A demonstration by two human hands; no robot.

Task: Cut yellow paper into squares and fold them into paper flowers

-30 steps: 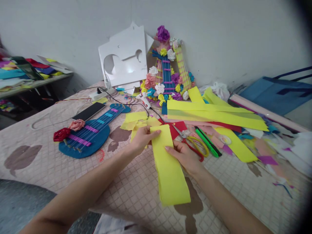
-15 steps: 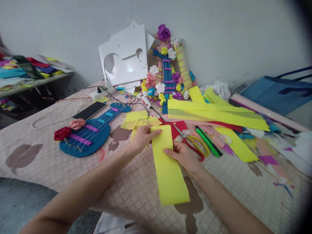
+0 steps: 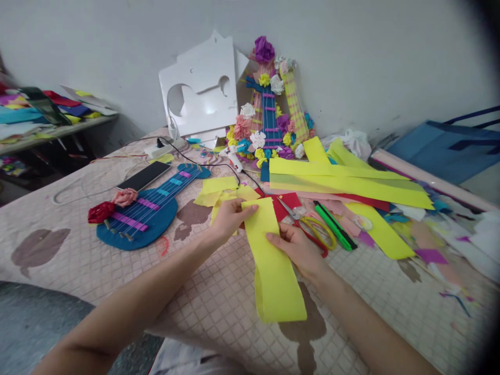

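A long yellow crepe paper strip (image 3: 275,281) hangs from both my hands, and its lower end curls back under itself. My left hand (image 3: 231,219) pinches the strip's upper left corner, thumb on top. Lower down on the right edge, my right hand (image 3: 295,244) grips the strip between thumb and fingers. Just beyond the right hand lie scissors with red handles (image 3: 312,238), a second pair of yellow handles (image 3: 326,234) and a green utility knife (image 3: 334,225). Behind my left hand are yellow paper pieces (image 3: 219,186) on the patterned tablecloth (image 3: 203,302).
A blue toy guitar (image 3: 156,219) with paper flowers lies to the left, beside a black phone (image 3: 144,176). A white glue gun (image 3: 233,157) with its cord, wide yellow strips (image 3: 344,182) and flower-decorated guitars (image 3: 269,114) are at the back. Paper scraps (image 3: 429,255) cover the right side.
The strip's lower end has curled under, showing a loop at its left edge. My right hand has shifted slightly to the right; my left hand keeps its hold.
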